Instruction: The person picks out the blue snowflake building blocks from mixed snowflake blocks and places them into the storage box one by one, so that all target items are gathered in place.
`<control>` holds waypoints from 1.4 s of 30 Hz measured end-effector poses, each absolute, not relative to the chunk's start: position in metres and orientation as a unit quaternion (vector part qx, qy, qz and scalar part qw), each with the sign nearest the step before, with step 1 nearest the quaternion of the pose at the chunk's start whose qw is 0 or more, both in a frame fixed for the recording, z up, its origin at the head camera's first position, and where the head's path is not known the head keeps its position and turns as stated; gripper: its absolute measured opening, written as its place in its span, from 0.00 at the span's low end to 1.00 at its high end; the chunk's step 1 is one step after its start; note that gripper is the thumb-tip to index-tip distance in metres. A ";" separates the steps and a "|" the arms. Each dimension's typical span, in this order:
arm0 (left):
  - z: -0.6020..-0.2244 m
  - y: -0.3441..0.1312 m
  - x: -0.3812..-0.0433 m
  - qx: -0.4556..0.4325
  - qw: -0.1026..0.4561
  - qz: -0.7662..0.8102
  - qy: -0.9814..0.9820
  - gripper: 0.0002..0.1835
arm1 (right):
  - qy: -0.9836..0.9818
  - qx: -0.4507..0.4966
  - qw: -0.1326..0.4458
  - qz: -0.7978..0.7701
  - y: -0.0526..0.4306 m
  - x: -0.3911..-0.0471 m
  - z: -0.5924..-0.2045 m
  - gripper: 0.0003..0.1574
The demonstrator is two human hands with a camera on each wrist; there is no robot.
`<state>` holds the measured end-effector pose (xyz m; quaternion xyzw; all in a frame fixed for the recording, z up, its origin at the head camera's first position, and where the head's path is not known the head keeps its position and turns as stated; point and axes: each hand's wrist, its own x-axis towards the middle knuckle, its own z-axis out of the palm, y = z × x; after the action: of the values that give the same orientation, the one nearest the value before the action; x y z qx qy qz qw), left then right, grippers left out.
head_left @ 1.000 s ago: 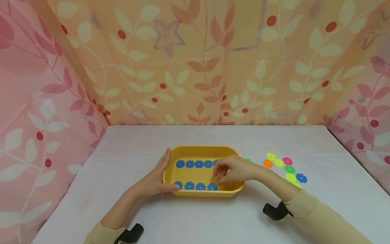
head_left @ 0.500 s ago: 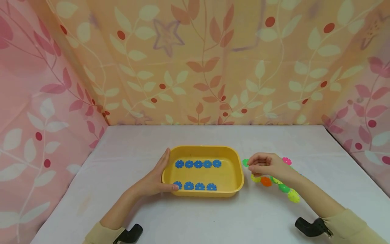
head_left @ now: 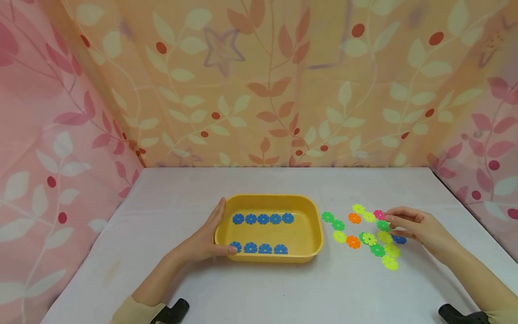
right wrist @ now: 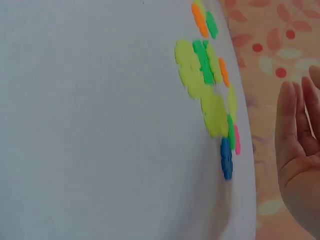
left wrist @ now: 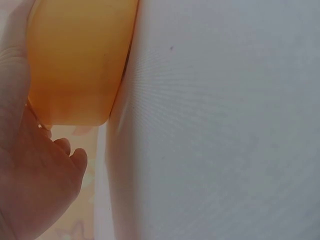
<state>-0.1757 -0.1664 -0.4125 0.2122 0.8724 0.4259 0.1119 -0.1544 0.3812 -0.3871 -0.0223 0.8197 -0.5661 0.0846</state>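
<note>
A yellow plastic tray sits mid-table, holding a back row and a front row of blue flower-shaped discs. My left hand grips its left end, thumb over the front corner's rim and fingers along the outer side. In the left wrist view the tray's wall rises beside that palm. My right hand is over the right edge of the loose discs, fingers loosely bent and holding nothing. Partly hidden beneath its fingers lies a single blue disc, which shows fully in the right wrist view.
Loose flower discs lie right of the tray: green, orange, yellow and a pink one. A white cloth covers the table. Patterned curtains stand behind and at both sides.
My right hand has moved from inside the tray, rightward across the loose discs, to beside the blue one. A fifth blue disc now shows fully in the back row. My left hand stays put.
</note>
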 end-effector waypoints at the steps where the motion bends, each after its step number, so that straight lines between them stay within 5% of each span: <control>1: -0.412 -0.166 -0.175 0.211 0.112 0.425 0.873 0.68 | 0.829 -0.018 0.084 -0.553 0.388 -0.154 -0.388 0.21; 8: -0.412 -0.166 -0.172 0.208 0.117 0.433 0.869 0.67 | 0.910 -0.019 0.074 -0.408 0.419 -0.150 -0.398 0.27; 20: -0.414 -0.167 -0.173 0.211 0.116 0.435 0.868 0.67 | 0.963 -0.049 0.056 -0.260 0.430 -0.144 -0.405 0.19; 42: -0.411 -0.166 -0.174 0.215 0.109 0.434 0.868 0.67 | 0.975 -0.090 -0.006 -0.205 0.425 -0.146 -0.408 0.12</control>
<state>-0.1744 -0.1661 -0.4115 0.2152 0.8679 0.4341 0.1094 -0.1459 0.4247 -0.4075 -0.0898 0.9746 -0.2050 -0.0064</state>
